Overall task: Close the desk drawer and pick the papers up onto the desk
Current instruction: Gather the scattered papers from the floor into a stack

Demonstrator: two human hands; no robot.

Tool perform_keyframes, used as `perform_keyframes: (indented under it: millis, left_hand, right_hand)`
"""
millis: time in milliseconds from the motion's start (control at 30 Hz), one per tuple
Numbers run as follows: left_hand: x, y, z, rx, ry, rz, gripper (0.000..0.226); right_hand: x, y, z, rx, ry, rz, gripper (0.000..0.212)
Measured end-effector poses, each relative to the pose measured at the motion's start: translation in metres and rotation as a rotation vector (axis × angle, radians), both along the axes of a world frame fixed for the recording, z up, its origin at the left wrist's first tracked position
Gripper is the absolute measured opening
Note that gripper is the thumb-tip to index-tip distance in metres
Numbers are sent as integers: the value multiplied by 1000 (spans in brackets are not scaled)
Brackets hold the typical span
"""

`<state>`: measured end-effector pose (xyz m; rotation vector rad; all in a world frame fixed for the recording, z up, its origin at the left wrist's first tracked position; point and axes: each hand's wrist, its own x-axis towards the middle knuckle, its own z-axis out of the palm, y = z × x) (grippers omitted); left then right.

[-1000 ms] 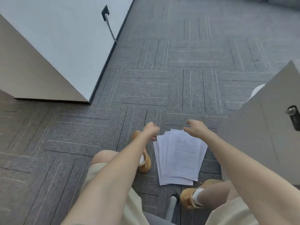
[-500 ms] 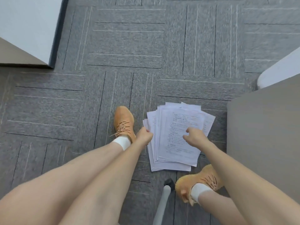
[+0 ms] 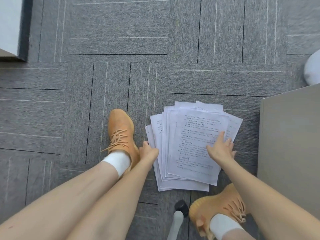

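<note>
A fanned stack of white printed papers (image 3: 188,144) lies on the grey carpet between my feet. My left hand (image 3: 149,152) is at the stack's left edge, fingers curled against the outer sheets. Spread flat, my right hand (image 3: 220,148) rests on the top sheet near the right side. The grey side of the desk cabinet (image 3: 290,144) stands just right of the papers. No drawer is in view.
My orange shoes sit either side of the stack, the left shoe (image 3: 121,134) and the right shoe (image 3: 223,210). A chair leg with a black caster (image 3: 180,207) is below the papers. A white wall and skirting (image 3: 15,28) are at far left.
The view has tilted down and come closer to the papers. Both hands have dropped onto the stack; my right hand has spread flat on the top sheet.
</note>
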<state>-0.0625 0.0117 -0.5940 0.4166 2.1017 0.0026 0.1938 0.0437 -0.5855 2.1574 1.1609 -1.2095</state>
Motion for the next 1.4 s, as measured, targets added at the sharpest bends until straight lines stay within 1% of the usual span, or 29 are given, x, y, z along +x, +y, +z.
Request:
perform_keyframes:
  millis: [100,233,300,367,433,533,600,667,867,933,1000,1100,1267,1333,1400]
  left_hand:
    - [2,-3,-12,63,66,42,38]
    - [5,-4,-16,86,91,89,36]
    - [4,-4,-18,86,100,92,34]
    - [3,-4,-19,99,113,72,32]
    - [4,-5,-19,107,134,20,32]
    - [11,-5,-16,89,156,-17,38]
    - [18,-3,-13,66,148,11,41]
    - [24,-2,-12,54,136,46,43]
    - [48,8,-5,100,28,20,35]
    - [51,10,-3,125,9,26,40]
    - [49,9,-2,145,34,27,47]
    - [42,8,0,117,51,5,56]
    - [41,11,-3,107,-19,45,62]
    - [43,10,-6,113,-5,31,61]
    - [43,9,-7,111,-10,36,54]
  right_hand:
    - [2,-12,-8,3,28,86,94]
    - [-9,-23,-10,58,67,150,95]
    - [-14,-23,-9,119,107,188,91]
    - [-16,-21,-7,205,128,195,82]
    - [-16,-19,-6,250,81,183,78]
    - [-14,-19,-11,171,19,157,87]
    - [-15,-21,-15,98,52,148,94]
    - [-19,-22,-17,85,82,144,98]
    - [-33,-23,-12,182,140,15,97]
    - [-33,-22,-9,271,153,-76,91]
    - [-32,-23,-6,345,146,-187,85]
    - [-31,-23,-4,305,99,-259,85]
    - [-33,-24,-7,264,72,-268,80]
    - [-35,-23,-10,245,84,-306,80]
    - [-35,-21,-13,215,95,-343,82]
